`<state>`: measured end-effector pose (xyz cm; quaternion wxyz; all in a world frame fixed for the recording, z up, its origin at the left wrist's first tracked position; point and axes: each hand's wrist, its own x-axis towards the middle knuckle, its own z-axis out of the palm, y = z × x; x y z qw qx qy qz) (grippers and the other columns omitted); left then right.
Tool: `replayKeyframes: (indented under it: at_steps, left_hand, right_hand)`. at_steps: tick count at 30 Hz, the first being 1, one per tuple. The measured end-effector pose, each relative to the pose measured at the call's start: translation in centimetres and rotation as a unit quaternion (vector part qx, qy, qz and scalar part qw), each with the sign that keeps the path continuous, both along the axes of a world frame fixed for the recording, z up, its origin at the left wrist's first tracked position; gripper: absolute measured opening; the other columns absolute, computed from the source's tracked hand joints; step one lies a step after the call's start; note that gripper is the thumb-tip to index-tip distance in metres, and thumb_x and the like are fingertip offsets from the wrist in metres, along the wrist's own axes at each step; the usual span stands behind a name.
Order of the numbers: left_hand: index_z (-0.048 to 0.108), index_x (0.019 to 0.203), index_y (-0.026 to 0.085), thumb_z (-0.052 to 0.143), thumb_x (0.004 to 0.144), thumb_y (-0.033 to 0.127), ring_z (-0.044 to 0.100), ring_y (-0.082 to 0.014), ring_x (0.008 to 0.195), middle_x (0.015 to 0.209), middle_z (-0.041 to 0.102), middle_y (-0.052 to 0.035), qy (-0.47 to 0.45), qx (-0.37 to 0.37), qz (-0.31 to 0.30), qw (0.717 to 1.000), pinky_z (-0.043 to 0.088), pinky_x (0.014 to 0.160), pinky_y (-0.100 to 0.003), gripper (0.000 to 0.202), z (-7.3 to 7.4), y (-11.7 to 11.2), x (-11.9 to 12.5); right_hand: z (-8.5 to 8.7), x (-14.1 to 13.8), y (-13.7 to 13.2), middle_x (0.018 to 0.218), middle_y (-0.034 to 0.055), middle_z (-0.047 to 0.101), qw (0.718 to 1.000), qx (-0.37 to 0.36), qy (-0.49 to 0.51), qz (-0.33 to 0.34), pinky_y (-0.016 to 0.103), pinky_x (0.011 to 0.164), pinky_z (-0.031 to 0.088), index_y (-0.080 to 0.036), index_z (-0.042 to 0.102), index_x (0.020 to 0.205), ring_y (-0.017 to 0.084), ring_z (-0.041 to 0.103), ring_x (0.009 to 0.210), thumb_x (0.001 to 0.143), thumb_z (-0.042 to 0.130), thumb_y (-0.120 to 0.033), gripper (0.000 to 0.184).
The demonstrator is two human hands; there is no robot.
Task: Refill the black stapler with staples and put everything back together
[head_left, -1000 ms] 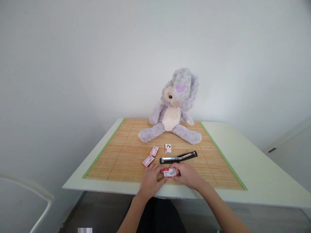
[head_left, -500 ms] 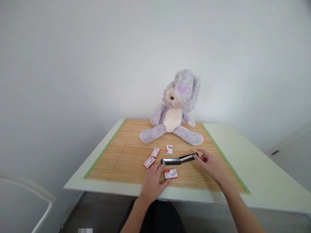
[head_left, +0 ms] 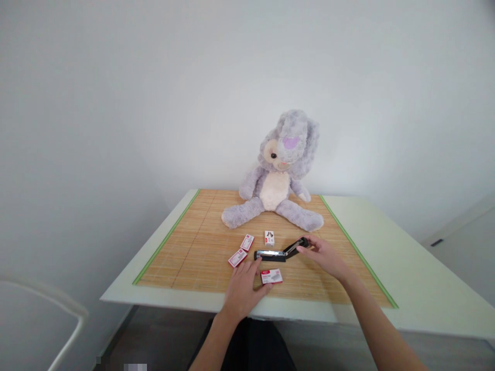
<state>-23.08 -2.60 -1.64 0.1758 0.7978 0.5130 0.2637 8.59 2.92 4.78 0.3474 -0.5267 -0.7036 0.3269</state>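
A black stapler (head_left: 270, 256) lies unfolded on the bamboo mat, its metal staple channel exposed and its top arm tilted up to the right. My right hand (head_left: 323, 256) pinches the raised end of that arm between thumb and fingers. My left hand (head_left: 243, 288) rests on the mat with its fingers spread, a fingertip at the stapler's left end. Its thumb lies close to a red and white staple box (head_left: 271, 276) in front of the stapler. Two more red and white boxes, one nearer (head_left: 237, 257) and one farther (head_left: 247, 242), lie left of the stapler.
A small white box (head_left: 269, 237) with a stapler picture is behind the stapler. Farther back, a grey plush rabbit (head_left: 274, 190) sits against the wall. The green-edged bamboo mat (head_left: 181, 257) covers much of the white table (head_left: 410, 268). A white curved frame (head_left: 73, 314) stands at lower left.
My right hand has moved left and taken hold of the stapler's arm, lifting it to a steeper tilt. The stapler's base has shifted slightly left. My left hand stays in place.
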Motion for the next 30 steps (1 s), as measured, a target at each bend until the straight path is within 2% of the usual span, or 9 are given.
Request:
replayKeyframes:
  at_steps: [6,12,18,22,30]
  left_hand:
    - [0.047,0.155,0.029,0.066,0.090,0.062,0.054,-0.0331,0.135,0.138,0.063,-0.0108,0.010,0.000,0.012,1.000,0.039,0.116,-0.050,0.076,-0.2,-0.1,0.3]
    - [0.046,0.155,0.027,0.064,0.091,0.062,0.052,-0.0333,0.138,0.141,0.062,-0.0118,0.026,0.003,0.020,0.999,0.037,0.119,-0.051,0.075,-0.2,-0.2,0.5]
    - [0.045,0.156,0.025,0.059,0.094,0.063,0.053,-0.0335,0.136,0.140,0.062,-0.0130,0.040,0.010,0.020,0.999,0.038,0.117,-0.052,0.074,0.1,-0.4,0.6]
    - [0.044,0.156,0.025,0.059,0.094,0.062,0.054,-0.0335,0.135,0.140,0.062,-0.0129,0.046,0.017,0.020,0.999,0.040,0.116,-0.052,0.074,0.3,-0.5,0.7]
    - [0.046,0.153,0.025,0.059,0.094,0.060,0.054,-0.0328,0.134,0.139,0.063,-0.0129,0.045,0.025,0.025,0.998,0.040,0.115,-0.050,0.070,0.2,-0.6,0.9]
  right_hand:
    - [2.9,-2.1,1.9,0.084,0.0019,0.073,0.995,0.010,-0.082,0.054,0.030,0.069,0.046,-0.020,0.075,0.106,0.019,0.062,0.076,0.087,0.072,-0.058,0.042]
    - [4.3,-5.1,2.6,0.078,-0.0003,0.071,0.982,0.045,-0.158,0.096,0.027,0.064,0.038,-0.022,0.072,0.094,0.017,0.060,0.069,0.093,0.070,-0.053,0.031]
    - [4.5,-8.6,2.9,0.079,0.0009,0.070,0.959,0.099,-0.238,0.120,0.028,0.063,0.027,-0.021,0.070,0.088,0.016,0.057,0.070,0.091,0.075,-0.045,0.024]
    - [4.5,-10.4,3.1,0.084,0.0038,0.072,0.941,0.127,-0.281,0.138,0.029,0.064,0.024,-0.021,0.072,0.088,0.018,0.057,0.074,0.090,0.077,-0.046,0.026]
    - [3.7,-11.4,3.8,0.092,0.0064,0.075,0.924,0.123,-0.324,0.159,0.030,0.067,0.030,-0.022,0.075,0.094,0.023,0.065,0.084,0.089,0.079,-0.047,0.026]
